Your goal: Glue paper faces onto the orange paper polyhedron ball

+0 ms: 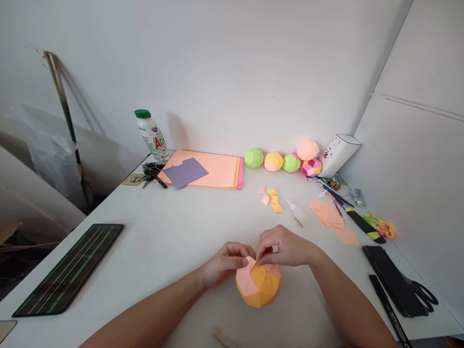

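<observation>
A faceted paper ball (259, 287) in orange and light pink is held just over the near part of the table. My left hand (226, 263) grips its upper left side, with the thumb lying on a pink facet. At the top of the ball, the fingertips of my right hand (281, 246) are pinched together at a facet's edge. Whether a small piece lies between those fingertips I cannot make out. Beyond the hands lie several small orange and pink paper squares (274, 199) and a small clear glue bottle (296, 212) with a thin tip.
Finished paper balls (273, 162) line the wall beside stacked coloured sheets (206, 166). A white bottle (154, 137) and keys (154, 173) stand back left. Rightward lie peach paper pieces (328, 214), a cutter (364, 224), a black case (395, 280) and scissors (422, 292). A dark mat (70, 268) lies left.
</observation>
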Available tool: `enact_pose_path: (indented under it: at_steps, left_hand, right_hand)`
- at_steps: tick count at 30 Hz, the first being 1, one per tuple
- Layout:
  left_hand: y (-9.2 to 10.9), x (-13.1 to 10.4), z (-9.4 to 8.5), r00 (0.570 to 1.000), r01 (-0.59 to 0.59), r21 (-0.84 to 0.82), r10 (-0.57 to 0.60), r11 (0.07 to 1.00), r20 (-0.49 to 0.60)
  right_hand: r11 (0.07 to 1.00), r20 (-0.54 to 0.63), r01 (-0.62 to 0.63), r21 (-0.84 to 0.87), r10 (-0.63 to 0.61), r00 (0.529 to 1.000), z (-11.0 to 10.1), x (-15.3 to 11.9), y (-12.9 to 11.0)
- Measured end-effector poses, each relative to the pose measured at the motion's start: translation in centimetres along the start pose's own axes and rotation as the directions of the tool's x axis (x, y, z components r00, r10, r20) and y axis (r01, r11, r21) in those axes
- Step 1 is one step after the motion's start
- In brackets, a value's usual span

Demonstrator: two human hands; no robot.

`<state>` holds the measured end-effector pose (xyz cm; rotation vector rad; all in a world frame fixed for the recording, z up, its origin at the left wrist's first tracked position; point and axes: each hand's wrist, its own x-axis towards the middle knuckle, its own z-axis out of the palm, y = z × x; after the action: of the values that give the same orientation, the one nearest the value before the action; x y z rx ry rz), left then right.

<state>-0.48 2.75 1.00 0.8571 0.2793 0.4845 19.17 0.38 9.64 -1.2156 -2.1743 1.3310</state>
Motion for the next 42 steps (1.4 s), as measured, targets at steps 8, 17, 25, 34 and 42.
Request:
enact_pose_path:
  at_steps: [8, 17, 25, 34, 42]
  left_hand:
    - [-0.3, -0.1, -0.1, 1.000, 0.014, 0.015, -0.015, 1.000, 0.026]
    - [-0.3, -0.2, 0.0, 1.000, -0.003, 0.027, 0.002, 1.000, 0.029]
    - [-0.3, -0.2, 0.1, 1.000, 0.015, 0.057, -0.016, 0.998, 0.019]
    - [0.0, -0.4, 0.5, 0.997, 0.064, 0.108, -0.068, 0.992, 0.033]
    - [-0.7, -0.8, 0.4, 0.993, 0.103, 0.142, -0.111, 0.984, 0.046]
  right_hand:
    - [0.996, 0.018, 0.066, -0.060, -0.066, 0.998, 0.1, 0.1, -0.1]
    - [0.995, 0.042, 0.044, -0.085, -0.041, 0.998, -0.1, 0.1, -0.2]
    - [0.994, 0.059, 0.067, -0.090, -0.062, 0.996, 0.0, 0.1, -0.1]
    - [0.992, 0.062, 0.064, -0.104, -0.058, 0.996, 0.3, 0.3, -0.1]
    - [0.999, 0.059, 0.039, -0.004, -0.038, 0.998, 1.1, 0.6, 0.1]
